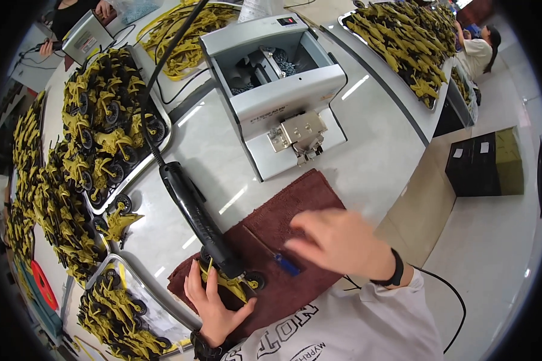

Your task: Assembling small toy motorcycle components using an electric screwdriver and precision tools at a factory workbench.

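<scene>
My left hand [214, 301] is closed around a yellow toy motorcycle [233, 287] with black wheels, pressing it down on a dark red cloth [295, 201]. A black electric screwdriver [196, 216] slants over the toy, its tip at the toy's body and neither hand gripping it. Over the right part of the cloth hovers my right hand [343, 243], smeared by motion, so I cannot see whether its fingers hold anything. Just left of it lies a small hand screwdriver [286, 263] with a blue handle.
Beyond the cloth stands a grey screw feeder [277, 78] with loose screws inside. Trays of yellow toy motorcycles [111, 120] crowd the left side; another heaped tray [397, 48] is at the far right. A black cable [147, 102] runs from the electric screwdriver. Other people sit farther off.
</scene>
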The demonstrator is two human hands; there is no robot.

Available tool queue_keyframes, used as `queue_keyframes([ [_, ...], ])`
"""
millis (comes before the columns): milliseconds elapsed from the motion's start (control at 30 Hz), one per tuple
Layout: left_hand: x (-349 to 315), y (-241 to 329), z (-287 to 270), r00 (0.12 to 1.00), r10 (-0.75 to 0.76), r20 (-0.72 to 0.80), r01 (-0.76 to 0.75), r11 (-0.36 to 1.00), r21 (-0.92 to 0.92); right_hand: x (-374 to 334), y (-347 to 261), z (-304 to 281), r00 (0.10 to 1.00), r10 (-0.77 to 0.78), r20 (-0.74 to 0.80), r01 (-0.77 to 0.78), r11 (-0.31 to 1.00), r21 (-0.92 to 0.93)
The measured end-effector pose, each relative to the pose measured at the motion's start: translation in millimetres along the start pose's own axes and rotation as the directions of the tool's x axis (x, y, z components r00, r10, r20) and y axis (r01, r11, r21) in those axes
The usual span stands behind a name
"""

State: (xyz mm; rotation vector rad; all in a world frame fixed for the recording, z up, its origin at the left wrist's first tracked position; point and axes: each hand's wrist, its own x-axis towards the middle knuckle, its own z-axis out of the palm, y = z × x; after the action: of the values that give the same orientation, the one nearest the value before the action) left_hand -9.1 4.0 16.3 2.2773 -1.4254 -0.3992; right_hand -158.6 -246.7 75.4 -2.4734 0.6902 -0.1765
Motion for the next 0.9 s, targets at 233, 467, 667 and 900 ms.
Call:
queue_keyframes([
  [233,-3,0,0,0.999,0.041,-0.024,-0.041,0.999,-0.002,58,-50,39,0.897,-0.322,0.303,0.287,0.945,0.156],
  [467,-3,3,0,0.995,0.093,0.039,-0.096,0.993,0.065,93,-54,67,0.924,-0.223,0.311,0.147,0.957,0.249],
  [667,-3,3,-4,0.997,0.066,0.048,-0.067,0.998,0.021,82,-41,40,0.867,-0.206,0.454,-0.277,0.559,0.782],
  [900,-3,-2,-6,0.999,0.036,0.029,-0.035,0.999,-0.018,14,-38,-7,0.962,-0.216,0.166,-0.185,-0.068,0.980],
])
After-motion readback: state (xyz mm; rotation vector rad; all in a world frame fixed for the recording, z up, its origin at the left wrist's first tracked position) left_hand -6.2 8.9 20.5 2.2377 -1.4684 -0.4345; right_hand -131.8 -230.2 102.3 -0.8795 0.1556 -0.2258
